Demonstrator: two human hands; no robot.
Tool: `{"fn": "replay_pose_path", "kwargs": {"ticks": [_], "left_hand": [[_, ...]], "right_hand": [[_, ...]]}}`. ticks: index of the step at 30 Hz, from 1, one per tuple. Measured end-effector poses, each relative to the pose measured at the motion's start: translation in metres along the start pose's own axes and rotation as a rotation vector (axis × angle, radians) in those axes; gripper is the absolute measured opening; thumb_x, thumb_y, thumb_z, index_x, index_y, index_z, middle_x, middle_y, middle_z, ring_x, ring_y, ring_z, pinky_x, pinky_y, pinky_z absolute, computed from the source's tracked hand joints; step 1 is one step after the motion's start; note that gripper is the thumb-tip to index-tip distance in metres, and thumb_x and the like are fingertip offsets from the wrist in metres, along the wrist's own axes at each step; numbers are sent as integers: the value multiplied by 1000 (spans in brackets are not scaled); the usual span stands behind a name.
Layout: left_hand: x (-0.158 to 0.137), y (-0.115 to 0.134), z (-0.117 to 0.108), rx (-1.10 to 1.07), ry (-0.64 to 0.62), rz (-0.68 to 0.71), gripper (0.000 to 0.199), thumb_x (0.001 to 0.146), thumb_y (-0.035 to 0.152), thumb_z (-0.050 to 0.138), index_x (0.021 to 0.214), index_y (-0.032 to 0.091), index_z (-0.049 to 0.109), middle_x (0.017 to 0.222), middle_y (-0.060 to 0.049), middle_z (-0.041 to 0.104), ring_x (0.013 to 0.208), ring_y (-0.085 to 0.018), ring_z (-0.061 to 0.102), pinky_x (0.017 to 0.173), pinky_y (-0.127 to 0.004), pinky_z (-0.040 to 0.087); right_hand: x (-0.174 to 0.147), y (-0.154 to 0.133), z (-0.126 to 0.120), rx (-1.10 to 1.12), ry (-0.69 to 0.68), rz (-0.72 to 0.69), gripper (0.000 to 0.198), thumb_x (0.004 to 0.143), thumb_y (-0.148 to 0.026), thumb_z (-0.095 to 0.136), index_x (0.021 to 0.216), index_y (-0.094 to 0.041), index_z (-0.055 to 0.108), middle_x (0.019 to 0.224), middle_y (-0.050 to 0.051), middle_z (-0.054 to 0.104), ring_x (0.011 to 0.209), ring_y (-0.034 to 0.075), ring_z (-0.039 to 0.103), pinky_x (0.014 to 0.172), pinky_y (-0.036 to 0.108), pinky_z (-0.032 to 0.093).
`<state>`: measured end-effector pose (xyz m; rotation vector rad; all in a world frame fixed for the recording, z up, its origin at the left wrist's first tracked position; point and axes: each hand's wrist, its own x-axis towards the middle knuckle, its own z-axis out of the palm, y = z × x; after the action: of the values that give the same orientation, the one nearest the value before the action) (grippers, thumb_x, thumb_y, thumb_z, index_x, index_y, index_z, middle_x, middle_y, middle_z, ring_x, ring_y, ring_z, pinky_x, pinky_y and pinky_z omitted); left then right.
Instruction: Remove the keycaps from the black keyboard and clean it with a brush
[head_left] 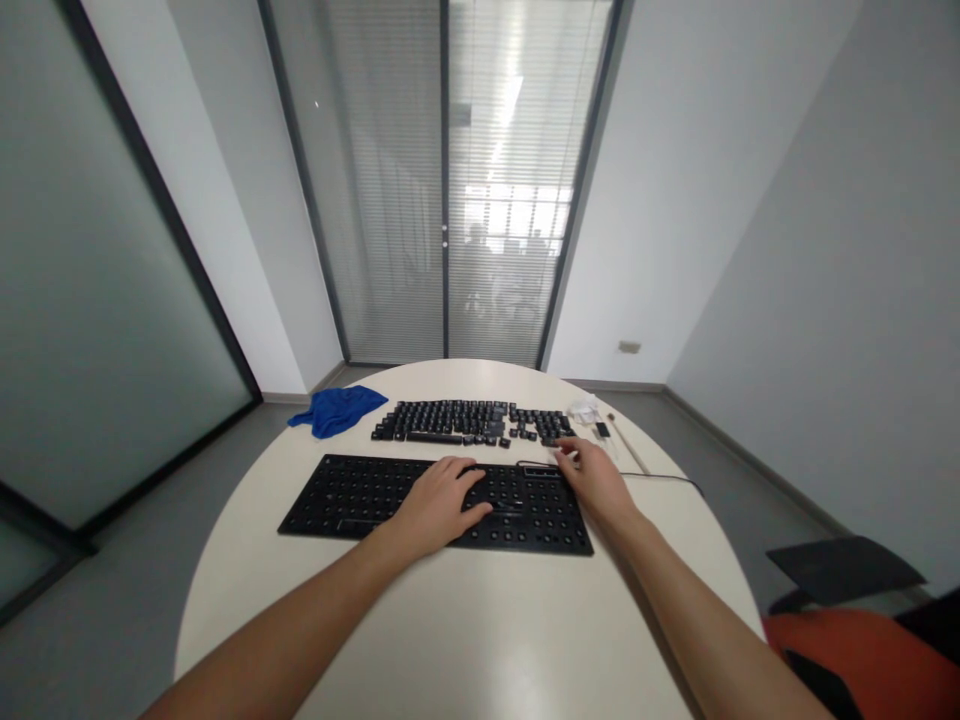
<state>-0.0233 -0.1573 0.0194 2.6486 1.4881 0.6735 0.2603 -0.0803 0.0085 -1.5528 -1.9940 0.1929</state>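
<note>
A black keyboard base (330, 500) with its keycaps off lies across the near part of the round table. My left hand (439, 503) rests on its middle, fingers spread, thumb pointing right. At the base's upper right corner is my right hand (592, 475), thumb and fingers drawn together around what looks like a small white piece, mostly hidden by the fingers. Beyond the base, loose black keycaps (442, 420) are laid out in keyboard order. The right fingertips are close to the right end of these rows.
A blue cloth (337, 410) lies crumpled at the table's left. On the right are a clear plastic bag (583, 409), a small black item (602, 430), a thin stick-like brush (628, 443) and a black cable (667, 477). A red chair (847, 660) stands beside the table (480, 640).
</note>
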Motion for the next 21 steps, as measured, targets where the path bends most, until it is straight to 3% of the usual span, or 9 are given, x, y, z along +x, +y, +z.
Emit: {"fn": "replay_pose_path", "kwargs": {"ticks": [5, 9, 14, 21], "left_hand": [[1, -1, 4, -32, 15, -33, 42, 89, 45, 62, 122, 19, 64, 132, -11, 60, 122, -29, 53, 107, -45, 42], [3, -2, 8, -17, 55, -48, 41, 88, 45, 63, 120, 20, 66, 130, -10, 61, 120, -28, 54, 107, -44, 43], [5, -5, 8, -11, 79, -20, 40, 87, 45, 63, 119, 21, 67, 131, -8, 62, 120, -26, 54, 107, -41, 43], [9, -16, 9, -22, 79, 19, 39, 87, 45, 64, 119, 21, 68, 131, -7, 62, 120, -26, 56, 107, -42, 43]], "right_hand": [[6, 16, -1, -221, 139, 34, 36, 91, -24, 48, 122, -13, 64, 117, 17, 66, 107, 30, 58, 94, 41, 44], [9, 20, 5, -367, 147, 83, 37, 92, -22, 48, 125, -19, 66, 128, 13, 63, 110, 30, 54, 95, 42, 42], [9, 23, 9, -388, 86, 123, 38, 93, -23, 48, 126, -22, 66, 128, 9, 65, 110, 30, 53, 91, 39, 41], [11, 26, 5, -340, 53, 123, 34, 90, -20, 51, 116, -16, 72, 115, 13, 71, 104, 29, 58, 92, 37, 41]]}}
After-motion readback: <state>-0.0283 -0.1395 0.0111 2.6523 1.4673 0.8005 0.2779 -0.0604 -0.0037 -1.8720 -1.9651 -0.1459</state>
